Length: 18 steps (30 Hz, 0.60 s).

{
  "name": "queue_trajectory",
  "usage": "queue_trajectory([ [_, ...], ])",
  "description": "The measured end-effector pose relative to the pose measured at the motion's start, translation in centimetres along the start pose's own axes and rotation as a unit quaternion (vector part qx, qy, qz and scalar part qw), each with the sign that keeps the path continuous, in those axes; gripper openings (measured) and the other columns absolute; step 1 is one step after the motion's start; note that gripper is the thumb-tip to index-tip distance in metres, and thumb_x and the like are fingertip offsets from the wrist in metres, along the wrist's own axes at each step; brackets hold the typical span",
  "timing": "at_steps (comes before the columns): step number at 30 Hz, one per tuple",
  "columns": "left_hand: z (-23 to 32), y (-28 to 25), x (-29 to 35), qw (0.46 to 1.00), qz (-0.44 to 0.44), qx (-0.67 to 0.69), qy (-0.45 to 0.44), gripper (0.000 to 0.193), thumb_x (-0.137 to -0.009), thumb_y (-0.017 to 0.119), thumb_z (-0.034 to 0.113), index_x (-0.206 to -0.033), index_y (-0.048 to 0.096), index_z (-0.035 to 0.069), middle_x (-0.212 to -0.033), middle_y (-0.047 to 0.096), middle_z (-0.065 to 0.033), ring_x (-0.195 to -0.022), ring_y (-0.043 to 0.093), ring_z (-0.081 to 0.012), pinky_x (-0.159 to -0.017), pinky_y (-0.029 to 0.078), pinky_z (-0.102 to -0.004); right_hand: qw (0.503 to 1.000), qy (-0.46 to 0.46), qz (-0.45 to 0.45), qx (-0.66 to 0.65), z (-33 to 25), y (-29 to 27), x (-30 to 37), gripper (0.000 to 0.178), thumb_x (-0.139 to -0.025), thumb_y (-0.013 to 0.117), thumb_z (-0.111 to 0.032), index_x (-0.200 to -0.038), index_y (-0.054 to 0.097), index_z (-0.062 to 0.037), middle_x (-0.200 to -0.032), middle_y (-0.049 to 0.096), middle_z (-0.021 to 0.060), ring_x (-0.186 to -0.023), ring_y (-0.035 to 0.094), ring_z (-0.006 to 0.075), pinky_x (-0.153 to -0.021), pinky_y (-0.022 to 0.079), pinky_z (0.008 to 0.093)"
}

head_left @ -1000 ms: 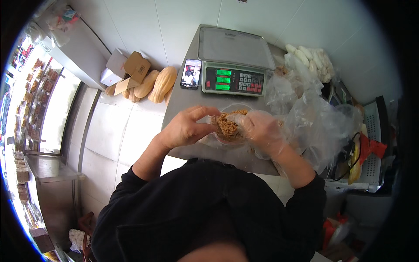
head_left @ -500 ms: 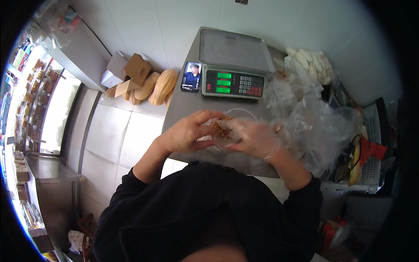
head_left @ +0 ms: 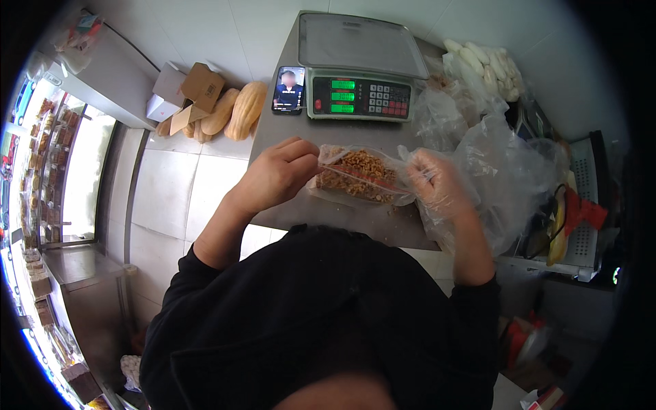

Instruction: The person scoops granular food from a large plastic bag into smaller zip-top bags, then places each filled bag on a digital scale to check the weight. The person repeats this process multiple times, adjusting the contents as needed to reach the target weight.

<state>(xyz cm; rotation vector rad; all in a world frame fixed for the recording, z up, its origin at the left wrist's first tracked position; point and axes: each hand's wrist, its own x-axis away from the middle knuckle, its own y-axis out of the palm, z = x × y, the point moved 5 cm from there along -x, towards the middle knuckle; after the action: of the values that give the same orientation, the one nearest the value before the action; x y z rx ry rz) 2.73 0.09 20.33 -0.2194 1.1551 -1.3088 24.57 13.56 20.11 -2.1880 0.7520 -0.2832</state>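
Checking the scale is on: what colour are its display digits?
Green, on the scale; head view.

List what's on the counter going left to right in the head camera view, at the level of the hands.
Left hand → clear bag of brown crumbly food → right hand in a thin plastic glove → heap of clear plastic bags.

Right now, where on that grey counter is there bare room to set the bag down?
Bare counter runs between the phone and the left hand, and a strip lies between the scale and the bag of brown crumbs. The right hand side is crowded with clear plastic bags.
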Motion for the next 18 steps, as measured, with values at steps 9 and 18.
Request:
queue_trajectory([
  [9,-1.1,0.1,-0.7,0.999,-0.011,0.030,0.026,0.018,-0.071,0.075,0.005,-0.074,0.057,0.003,-0.083,0.055,-0.0078,-0.076,0.057,-0.0244,-0.060,0.049,-0.0329,0.999,0.031,-0.026,0.007,-0.1,0.1,-0.3,0.014,-0.082,0.058,-0.015,-0.078,0.054,-0.0018,-0.070,0.055,0.0148,-0.059,0.051,0.0269,-0.055,0.040,0.0354],
  [18,-2.6,0.4,0.8,0.986,-0.070,0.146,0.033,0.011,-0.080,0.069,0.011,-0.078,0.062,0.004,-0.085,0.059,-0.0070,-0.081,0.057,-0.0219,-0.068,0.047,-0.0324,0.996,-0.075,-0.032,0.025,-1.2,-0.1,0.0,0.016,-0.082,0.061,-0.012,-0.073,0.054,-0.0008,-0.065,0.047,0.0121,-0.056,0.044,0.0262,-0.053,0.036,0.0341],
])
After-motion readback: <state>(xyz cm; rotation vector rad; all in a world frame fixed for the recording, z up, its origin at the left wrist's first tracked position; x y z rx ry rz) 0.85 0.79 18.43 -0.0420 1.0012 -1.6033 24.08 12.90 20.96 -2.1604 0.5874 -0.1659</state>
